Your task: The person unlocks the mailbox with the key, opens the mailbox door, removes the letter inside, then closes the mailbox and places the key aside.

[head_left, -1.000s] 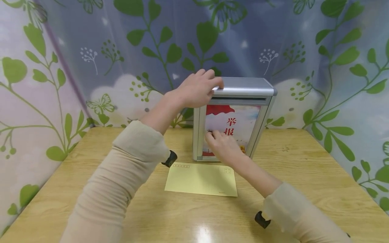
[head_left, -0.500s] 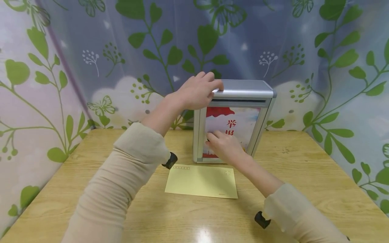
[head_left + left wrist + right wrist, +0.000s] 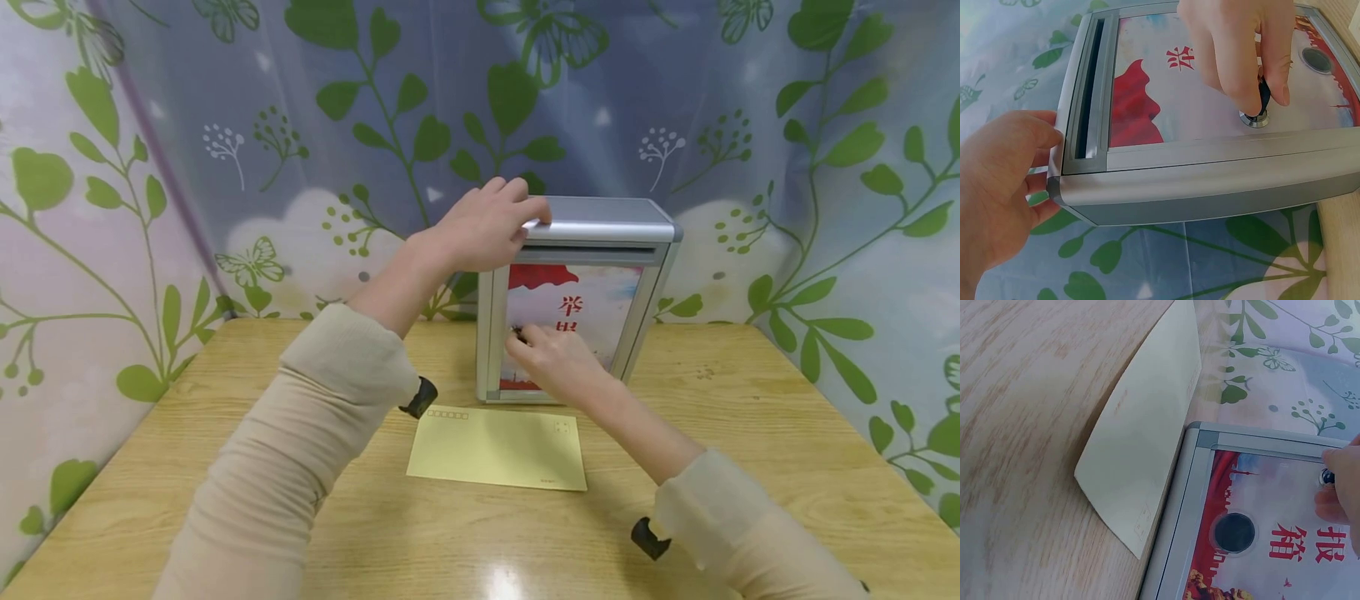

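A silver metal letter box (image 3: 600,218) with a slot near its top and a poster with red characters stands on the table. My left hand (image 3: 483,225) grips its top left corner, fingers curled over the edge. At the left side of the front panel, my right hand (image 3: 558,358) pinches a small black-headed key (image 3: 1264,94) between thumb and fingers. The key sits at a round chrome lock (image 3: 1255,119); its blade cannot be seen. A yellow envelope (image 3: 497,450) lies flat in front of the box, under neither hand.
The wooden table (image 3: 750,450) carries the box and envelope. A leaf-patterned curtain (image 3: 315,167) rises close behind the box and along both sides. A dark round spot (image 3: 1234,532) shows low on the box's front panel.
My right hand's fingers have turned slightly at the lock, the black key head showing less, then more. The view has tilted a little. My left hand keeps its place on the box.
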Tool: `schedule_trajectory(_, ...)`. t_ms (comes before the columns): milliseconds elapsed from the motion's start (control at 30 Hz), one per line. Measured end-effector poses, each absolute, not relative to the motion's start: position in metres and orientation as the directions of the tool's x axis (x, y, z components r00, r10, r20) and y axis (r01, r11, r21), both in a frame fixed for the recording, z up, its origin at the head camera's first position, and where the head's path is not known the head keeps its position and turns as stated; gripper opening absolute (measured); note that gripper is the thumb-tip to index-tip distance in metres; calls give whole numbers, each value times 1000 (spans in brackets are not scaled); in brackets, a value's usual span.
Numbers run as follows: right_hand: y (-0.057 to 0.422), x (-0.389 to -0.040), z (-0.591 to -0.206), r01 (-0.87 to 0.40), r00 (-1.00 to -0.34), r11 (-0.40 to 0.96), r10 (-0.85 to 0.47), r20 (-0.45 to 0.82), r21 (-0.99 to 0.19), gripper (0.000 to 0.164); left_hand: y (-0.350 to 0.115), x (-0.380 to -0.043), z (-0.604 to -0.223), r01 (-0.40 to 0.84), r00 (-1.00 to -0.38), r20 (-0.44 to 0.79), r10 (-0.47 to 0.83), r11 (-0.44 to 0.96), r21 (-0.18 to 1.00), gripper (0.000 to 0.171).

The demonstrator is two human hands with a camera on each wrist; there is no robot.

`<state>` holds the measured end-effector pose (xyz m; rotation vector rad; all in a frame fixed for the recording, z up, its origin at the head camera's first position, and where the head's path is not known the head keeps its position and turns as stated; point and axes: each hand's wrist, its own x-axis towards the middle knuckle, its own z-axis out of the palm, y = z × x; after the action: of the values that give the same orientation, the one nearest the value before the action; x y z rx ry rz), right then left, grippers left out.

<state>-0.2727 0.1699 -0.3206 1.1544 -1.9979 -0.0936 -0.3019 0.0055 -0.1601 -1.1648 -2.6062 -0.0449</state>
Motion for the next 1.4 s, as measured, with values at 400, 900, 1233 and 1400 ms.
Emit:
schedule_trajectory(400, 169, -270, -315, -665, -348, 622, -748, 565, 414, 6, 6, -304, -160, 735, -636, 262, 726, 673, -81, 31)
schedule_trajectory(900, 174, -278, -316, -703, -364, 640, -699, 615, 312, 23, 5, -305, -161, 742, -623, 280, 730, 665, -85, 32)
schedule_trajectory(1233, 174, -278, -303, -735, -524, 665, -682, 510, 134, 25, 5, -305, -160, 736, -631, 270, 727, 671, -85, 33)
schedule_trajectory(1400, 173, -278, -301, -739, -559, 668, -678, 477, 84, 25, 4, -305, -161, 736, -633, 270, 725, 672, -81, 33)
